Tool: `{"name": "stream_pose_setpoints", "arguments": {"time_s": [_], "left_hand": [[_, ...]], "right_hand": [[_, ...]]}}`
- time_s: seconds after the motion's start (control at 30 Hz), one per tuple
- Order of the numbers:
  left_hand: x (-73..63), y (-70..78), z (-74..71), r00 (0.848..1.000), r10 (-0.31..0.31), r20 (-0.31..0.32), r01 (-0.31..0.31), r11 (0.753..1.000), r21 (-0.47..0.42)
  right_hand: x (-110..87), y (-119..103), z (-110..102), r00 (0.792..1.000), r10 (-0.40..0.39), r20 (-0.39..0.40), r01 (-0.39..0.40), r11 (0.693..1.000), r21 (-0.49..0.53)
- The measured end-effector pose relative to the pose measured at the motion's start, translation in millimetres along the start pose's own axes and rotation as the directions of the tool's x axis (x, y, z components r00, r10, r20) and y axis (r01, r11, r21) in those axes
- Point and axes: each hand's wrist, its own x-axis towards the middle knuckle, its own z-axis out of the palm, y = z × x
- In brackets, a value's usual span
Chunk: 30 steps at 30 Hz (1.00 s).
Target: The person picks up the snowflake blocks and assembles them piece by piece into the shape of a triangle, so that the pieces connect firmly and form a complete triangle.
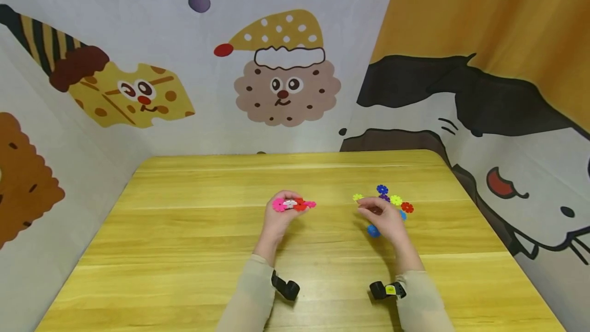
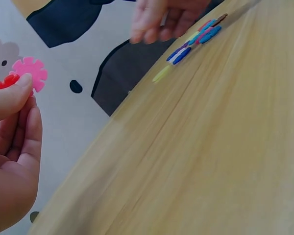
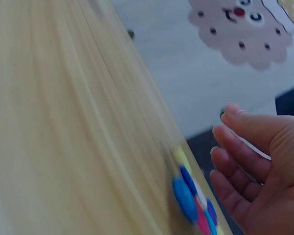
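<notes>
On the wooden counter, the loose red disc lay flat on the side of the right hand. Well to its left, the left hand pinched a row of notched discs, pink, white, red and pink, between thumb and fingers, above the surface. Just to the loose red disc's left, the right hand hung with loosely bent fingers, thumb and fingertips apart, and had hold of nothing. A yellow-green disc sat just left of the loose red disc, with a dark blue disc farther left and beyond. A light blue disc, partly hidden, lay just on its near side; a bright blue disc lay nearer the person and leftward. Well beyond the loose red disc hung a printed cloth.
</notes>
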Motion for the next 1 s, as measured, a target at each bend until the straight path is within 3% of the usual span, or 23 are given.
{"name": "stream_pose_setpoints", "arguments": {"time_s": [0.3, 0.4, 1.0], "left_hand": [[0.9, 2.8, -7.0, 0.999, -0.036, 0.017, 0.035, 0.999, 0.021], [1.6, 2.6, -8.4, 1.0, -0.016, 0.019, 0.015, 0.999, 0.03], [1.4, 1.8, -13.4, 0.999, -0.033, 0.033, 0.031, 0.998, 0.051]], "right_hand": [[-13.4, 26, -38, 0.996, 0.092, 0.006, -0.092, 0.994, -0.061], [-18.0, 32, -45, 0.995, 0.097, 0.004, -0.096, 0.991, -0.093], [-28.3, 63, -68, 0.995, 0.06, 0.08, -0.039, 0.97, -0.24]]}}
